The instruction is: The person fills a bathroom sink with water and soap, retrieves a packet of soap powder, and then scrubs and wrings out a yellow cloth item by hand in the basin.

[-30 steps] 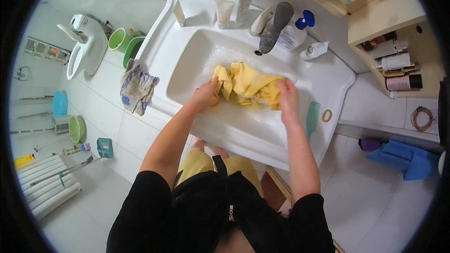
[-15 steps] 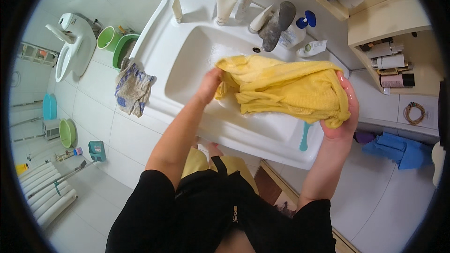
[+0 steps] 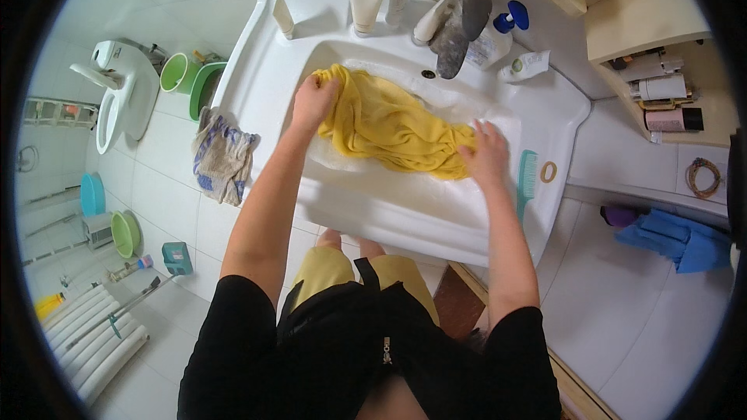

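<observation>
A wet-looking yellow towel (image 3: 389,124) lies bunched lengthwise in the white sink (image 3: 366,198), with suds around it. My left hand (image 3: 314,101) is closed on its left end, near the basin's left wall. At the right end, my right hand (image 3: 486,157) touches the towel with its fingers apart, not wrapped round it. A turquoise comb (image 3: 527,183) and a tan ring-shaped band (image 3: 548,172) rest on the sink's right rim.
Several tubes, such as a white tube (image 3: 365,9), stand along the back rim beside the grey faucet (image 3: 459,31) and a blue-topped pump bottle (image 3: 498,39). A blue-and-grey rag (image 3: 223,157) hangs over the left edge. A wooden shelf (image 3: 654,27) juts in at the right.
The yellow towel has gone from being held stretched above the sink to lying in the basin. Both hands moved left, and the right hand's fingers loosened. The comb and band are now uncovered.
</observation>
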`<state>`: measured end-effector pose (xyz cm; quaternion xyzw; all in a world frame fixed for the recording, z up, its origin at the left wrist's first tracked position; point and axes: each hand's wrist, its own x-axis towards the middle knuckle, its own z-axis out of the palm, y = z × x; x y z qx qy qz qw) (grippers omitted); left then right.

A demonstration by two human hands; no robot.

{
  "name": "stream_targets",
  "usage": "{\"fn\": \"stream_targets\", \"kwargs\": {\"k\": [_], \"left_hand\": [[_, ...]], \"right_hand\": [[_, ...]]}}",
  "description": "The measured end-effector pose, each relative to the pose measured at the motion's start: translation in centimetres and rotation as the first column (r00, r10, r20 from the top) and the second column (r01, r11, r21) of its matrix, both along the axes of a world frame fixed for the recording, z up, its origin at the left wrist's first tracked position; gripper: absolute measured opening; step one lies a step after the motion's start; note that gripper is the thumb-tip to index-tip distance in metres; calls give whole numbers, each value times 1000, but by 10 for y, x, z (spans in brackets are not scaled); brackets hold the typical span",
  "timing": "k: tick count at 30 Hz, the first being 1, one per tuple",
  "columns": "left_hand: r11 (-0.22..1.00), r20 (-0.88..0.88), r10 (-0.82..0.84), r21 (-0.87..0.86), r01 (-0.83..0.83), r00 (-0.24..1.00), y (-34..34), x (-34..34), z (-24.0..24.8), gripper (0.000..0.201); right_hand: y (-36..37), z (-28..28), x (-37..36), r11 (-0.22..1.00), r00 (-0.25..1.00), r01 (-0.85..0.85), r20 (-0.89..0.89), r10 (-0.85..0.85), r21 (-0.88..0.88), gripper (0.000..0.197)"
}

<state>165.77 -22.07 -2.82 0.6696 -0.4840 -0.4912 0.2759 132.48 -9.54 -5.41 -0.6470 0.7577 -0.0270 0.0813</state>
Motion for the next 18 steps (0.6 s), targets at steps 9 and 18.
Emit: {"fn": "stream_targets", "kwargs": {"k": [9,18], "left_hand": [[556,851,-320,-187,810,416,62,-34,-72,56],[917,-17,-383,-130,377,924,21,-26,-87,38]], "right_hand": [[-4,-21,64,858,903,-406,-2,429,314,76],[-7,-24,84,909,963,-270,114,246,318,59]]}}
